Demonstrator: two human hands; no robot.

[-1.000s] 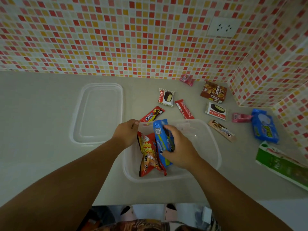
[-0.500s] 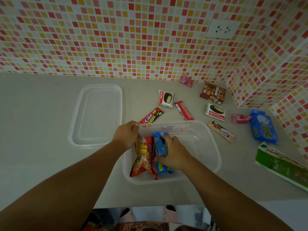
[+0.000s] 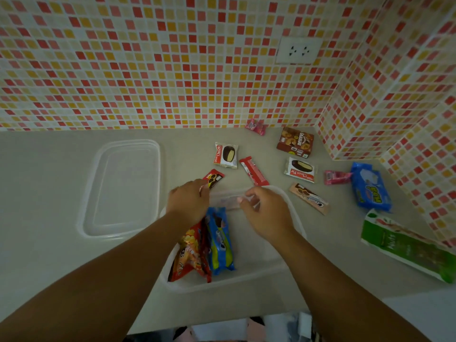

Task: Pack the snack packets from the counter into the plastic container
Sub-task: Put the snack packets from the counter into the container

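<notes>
Head view: clear plastic container point(image 3: 294, 213) sits on the grey counter point(image 3: 49, 243) near the front edge. Two packets are in its left half, standing on edge and leaning: an orange-red chip packet point(image 3: 190, 257) against the left wall, a blue Oreo packet point(image 3: 220, 240) just beside it on the right. Right half of the container holds nothing visible.

Left hand point(image 3: 188, 201) is at the container's far-left corner, fingers curled down over the rim; exact grip can't be made out. Right hand point(image 3: 267, 211) hovers over the far rim, fingers loosely curled, nothing in it.

Clear lid point(image 3: 123, 188) lies flat to the left of the container, apart from it.

Packets on the counter beyond and right of the container:
- red Oreo stick point(image 3: 214, 178), touching the left hand's fingertips
- Choco pie packet point(image 3: 226, 155), white
- red bar point(image 3: 253, 171), end close to the container's far rim
- second Choco Pie packet point(image 3: 300, 170)
- brown biscuit box point(image 3: 295, 142), near the wall corner
- small pink candy point(image 3: 256, 126) against the tiled wall point(image 3: 172, 70)
- another pink packet point(image 3: 336, 176), just beside the big blue packet point(image 3: 370, 186)
- tan Oreo stick point(image 3: 308, 198), right of the container
- long green packet point(image 3: 407, 250), far right

White socket point(image 3: 299, 50) on the wall.
</notes>
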